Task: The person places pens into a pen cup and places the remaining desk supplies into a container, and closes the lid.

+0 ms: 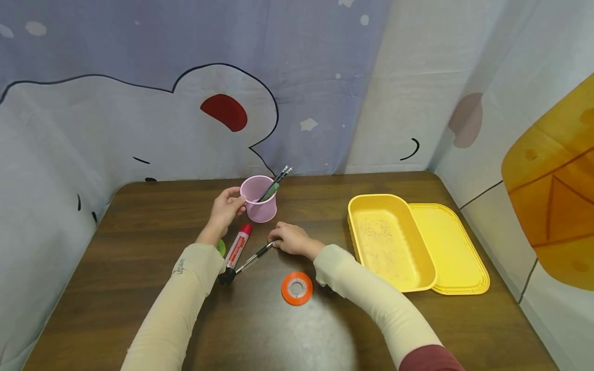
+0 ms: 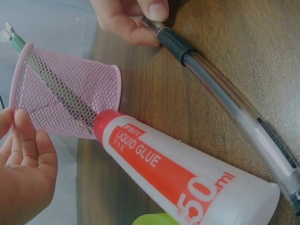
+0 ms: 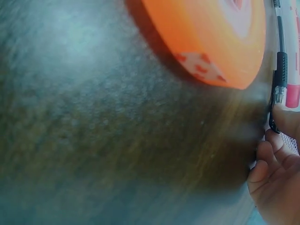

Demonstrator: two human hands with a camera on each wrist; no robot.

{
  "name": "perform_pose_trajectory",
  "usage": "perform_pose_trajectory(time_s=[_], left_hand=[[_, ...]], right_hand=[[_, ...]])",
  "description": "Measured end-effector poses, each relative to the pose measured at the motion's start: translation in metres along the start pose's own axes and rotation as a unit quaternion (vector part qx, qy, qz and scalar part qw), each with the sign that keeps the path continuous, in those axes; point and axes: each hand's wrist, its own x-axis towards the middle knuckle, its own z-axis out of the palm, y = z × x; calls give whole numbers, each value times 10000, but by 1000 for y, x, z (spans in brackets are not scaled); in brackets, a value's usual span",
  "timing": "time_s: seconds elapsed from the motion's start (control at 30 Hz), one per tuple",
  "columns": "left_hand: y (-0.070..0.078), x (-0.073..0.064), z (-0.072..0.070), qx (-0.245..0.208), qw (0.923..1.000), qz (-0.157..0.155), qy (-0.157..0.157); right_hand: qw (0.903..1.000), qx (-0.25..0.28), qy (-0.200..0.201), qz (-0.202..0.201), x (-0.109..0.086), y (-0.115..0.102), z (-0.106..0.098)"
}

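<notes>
My left hand (image 1: pixel 226 208) pinches the rim of a pink mesh pen cup (image 1: pixel 261 212) at its left side; the cup stands upright on the table. Slim pencils (image 1: pixel 281 175) with silvery ends and a green item (image 1: pixel 270 192) lean to the right inside it. Below the cup, a white liquid glue bottle (image 2: pixel 187 173) with a red cap lies on its side. Beside the glue lies a clear ballpoint pen (image 2: pixel 220 89) with a black grip. Thumb and fingers of my right hand (image 1: pixel 294 240) pinch the pen near its tip end, at the table surface.
An orange tape roll (image 1: pixel 285 289) lies flat below my right hand. To the right, an open yellow box (image 1: pixel 390 252) overlaps its yellow lid (image 1: pixel 461 263). A green object (image 1: pixel 221 248) is partly hidden behind my left wrist. Printed curtains stand behind the table.
</notes>
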Motion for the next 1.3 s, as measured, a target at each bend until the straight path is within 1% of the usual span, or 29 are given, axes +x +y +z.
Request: perform_pose_trajectory(time_s=[0.07,0.17,0.27,0.4,0.5,0.67,0.87,1.03,1.2,1.3], left_hand=[[5,-3,0,-112,9999,-84,-51],[11,-7,1,-221,9996,-125,-116],[13,-9,1,-198,9996,-162,-98],[9,-5,1,-129,9997,-177,-69],[2,0,1,-90,9998,-149,-50],[-4,5,1,-39,10000,-69,-16],[-7,7,1,35,10000,-82,-32],[-7,6,0,27,10000,-33,-59],[-7,6,0,27,10000,-44,-62],[-7,6,0,36,10000,-62,-49]], right_hand=[[9999,-6,86,-64,0,1,0],[9997,0,171,-168,-1,2,0],[9994,85,217,-239,-1,5,-1],[9988,177,351,-296,-3,8,-6],[9984,185,438,-311,-4,10,-12],[9979,260,479,-339,-6,11,-24],[9977,182,516,-389,-11,11,-38],[9977,92,531,-418,-13,13,-52],[9974,172,576,-404,-15,17,-71],[9970,143,668,-355,-16,20,-82]])
